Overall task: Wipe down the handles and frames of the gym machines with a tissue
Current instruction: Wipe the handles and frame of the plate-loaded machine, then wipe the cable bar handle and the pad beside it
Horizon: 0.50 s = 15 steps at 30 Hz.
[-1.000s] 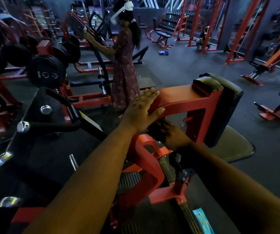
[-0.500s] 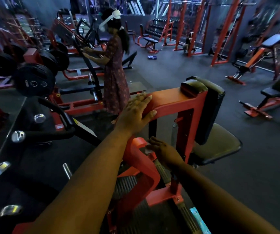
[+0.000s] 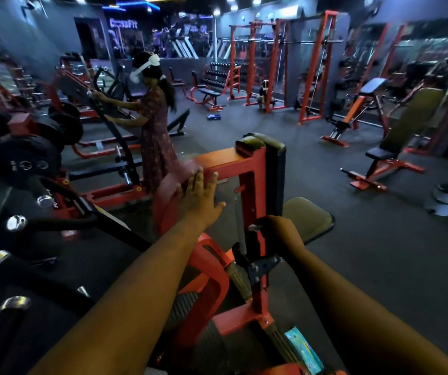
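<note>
Left hand (image 3: 199, 196) flat on red frame (image 3: 225, 163), right hand (image 3: 279, 234) on upright

Open floor (image 3: 366, 253) right of the red frame (image 3: 252, 185); black levers (image 3: 82, 220) crowd its left

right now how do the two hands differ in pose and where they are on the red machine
The left hand lies flat with straight fingers high on the red frame's top bar; the right hand is curled round something pale, probably the tissue, lower on the upright. The left reaches farther out; the right is nearer. Both touch the same frame.
</note>
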### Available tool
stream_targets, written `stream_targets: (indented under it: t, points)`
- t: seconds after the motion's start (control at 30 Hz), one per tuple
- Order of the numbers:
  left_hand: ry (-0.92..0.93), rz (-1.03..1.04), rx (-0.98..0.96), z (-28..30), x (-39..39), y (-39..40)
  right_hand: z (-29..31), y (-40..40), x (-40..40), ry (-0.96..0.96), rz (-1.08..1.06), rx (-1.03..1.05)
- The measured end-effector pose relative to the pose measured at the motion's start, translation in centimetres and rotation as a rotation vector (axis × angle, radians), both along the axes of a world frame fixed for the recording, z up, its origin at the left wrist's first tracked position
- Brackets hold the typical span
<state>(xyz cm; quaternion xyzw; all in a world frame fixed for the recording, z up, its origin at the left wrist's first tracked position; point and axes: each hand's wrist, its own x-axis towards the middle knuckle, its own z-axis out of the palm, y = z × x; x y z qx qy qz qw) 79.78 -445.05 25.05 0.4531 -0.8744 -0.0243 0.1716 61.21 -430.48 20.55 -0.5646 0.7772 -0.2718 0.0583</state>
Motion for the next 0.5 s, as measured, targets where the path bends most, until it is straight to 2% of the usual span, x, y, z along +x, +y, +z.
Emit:
stream_targets:
  t: [0.13, 0.3, 0.5]
  points:
    - [-0.189, -0.131, 0.065, 0.9, -4.2, 6.6, 1.1, 5.8, -3.3, 0.047, -0.013, 0.008]
    - [-0.203, -0.320, 0.096, 1.2, -13.4, 15.6, 1.4, 15.4, -10.2, 0.086, -0.084, 0.027]
    - [-0.266, -0.489, 0.125, 0.8, -25.7, 27.3, 1.5, 29.5, -21.8, 0.091, -0.265, 0.067]
